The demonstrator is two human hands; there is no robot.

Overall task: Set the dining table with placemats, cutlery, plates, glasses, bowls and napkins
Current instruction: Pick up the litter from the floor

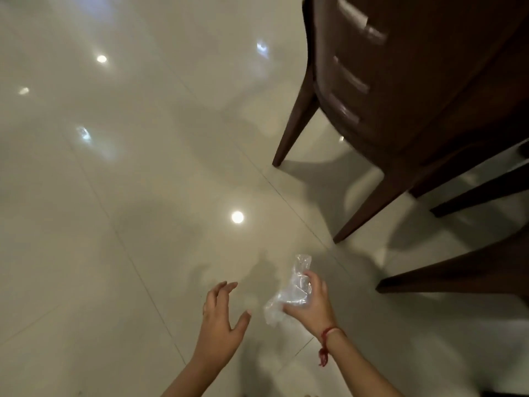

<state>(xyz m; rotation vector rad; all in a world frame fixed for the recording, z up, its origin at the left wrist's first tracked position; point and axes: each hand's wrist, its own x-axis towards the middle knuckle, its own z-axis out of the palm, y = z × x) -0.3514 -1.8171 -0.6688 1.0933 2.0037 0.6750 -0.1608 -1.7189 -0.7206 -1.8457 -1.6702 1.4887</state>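
The right hand (310,300) is closing around a crumpled clear plastic wrapper (292,293), probably packaging to be thrown away. The left hand (223,319) is hanging open and empty beside it. Farther off, a dark wooden chair (400,96) is standing on the glossy tiled floor (114,196); no tableware is showing.
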